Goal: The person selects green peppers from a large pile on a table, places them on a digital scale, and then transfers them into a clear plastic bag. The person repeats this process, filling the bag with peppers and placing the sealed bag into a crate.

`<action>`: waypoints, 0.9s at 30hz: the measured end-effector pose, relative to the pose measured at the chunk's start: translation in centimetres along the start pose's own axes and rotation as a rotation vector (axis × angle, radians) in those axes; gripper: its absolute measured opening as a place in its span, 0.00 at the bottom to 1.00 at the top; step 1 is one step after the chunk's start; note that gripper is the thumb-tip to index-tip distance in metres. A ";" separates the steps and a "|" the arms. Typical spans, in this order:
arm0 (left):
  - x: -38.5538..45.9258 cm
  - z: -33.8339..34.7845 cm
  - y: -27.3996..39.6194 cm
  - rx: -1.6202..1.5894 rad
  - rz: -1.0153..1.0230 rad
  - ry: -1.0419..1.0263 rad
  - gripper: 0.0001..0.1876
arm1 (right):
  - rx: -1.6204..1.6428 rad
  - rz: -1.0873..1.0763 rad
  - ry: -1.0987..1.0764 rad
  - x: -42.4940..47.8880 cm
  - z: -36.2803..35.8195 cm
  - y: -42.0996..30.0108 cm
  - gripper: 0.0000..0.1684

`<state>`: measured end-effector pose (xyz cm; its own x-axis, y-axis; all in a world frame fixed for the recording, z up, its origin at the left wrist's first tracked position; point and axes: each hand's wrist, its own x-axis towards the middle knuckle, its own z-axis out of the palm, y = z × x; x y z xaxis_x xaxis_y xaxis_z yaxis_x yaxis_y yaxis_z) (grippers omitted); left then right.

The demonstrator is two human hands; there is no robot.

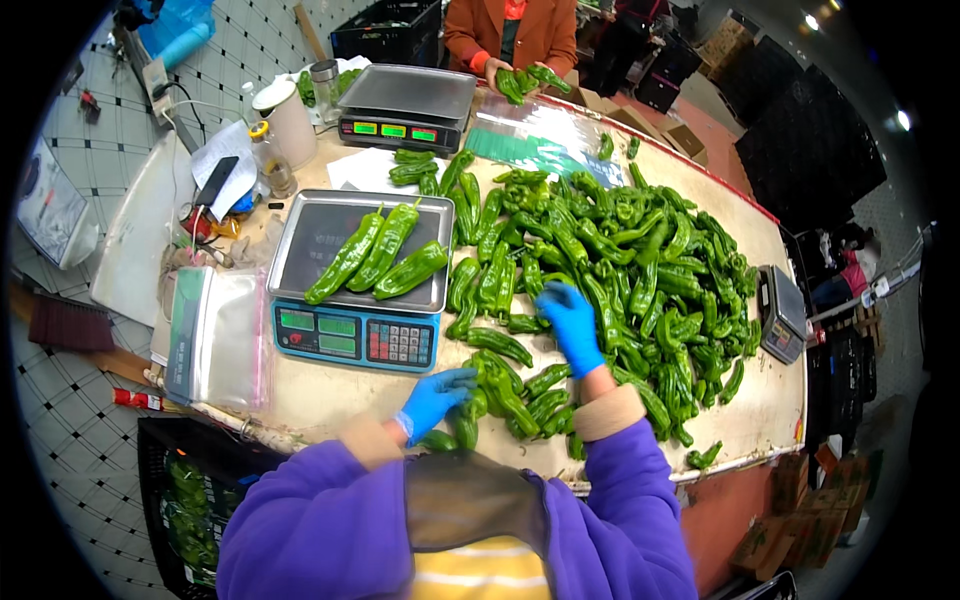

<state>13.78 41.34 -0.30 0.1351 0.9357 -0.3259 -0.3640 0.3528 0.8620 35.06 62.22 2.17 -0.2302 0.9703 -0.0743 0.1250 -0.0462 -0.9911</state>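
Long green peppers lie heaped across the pale table. My left hand, in a blue glove, is over the near edge of the heap beside some peppers; whether it grips one is hard to tell. Farther right and forward, my right hand, gloved alike, reaches into the heap; its fingertips are blurred and partly hidden. Three peppers rest on the metal pan of a blue digital scale, left of both hands. A stack of clear plastic bags lies left of that scale.
Another scale stands at the back, with more bags beside it. A co-worker holds peppers across the table. Jars, a white jug and a phone stand or lie at left. A small scale is at right; a crate sits below left.
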 end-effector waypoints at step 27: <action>1.2 0.5 3.2 -0.064 0.208 0.108 0.42 | 0.733 0.706 -0.609 -10.8 -0.7 1.9 0.32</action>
<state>13.21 43.56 2.22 -0.0469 0.9813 -0.1867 -0.4315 0.1487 0.8898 38.43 51.83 1.12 -0.7782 0.4122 -0.4738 -0.1289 -0.8432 -0.5219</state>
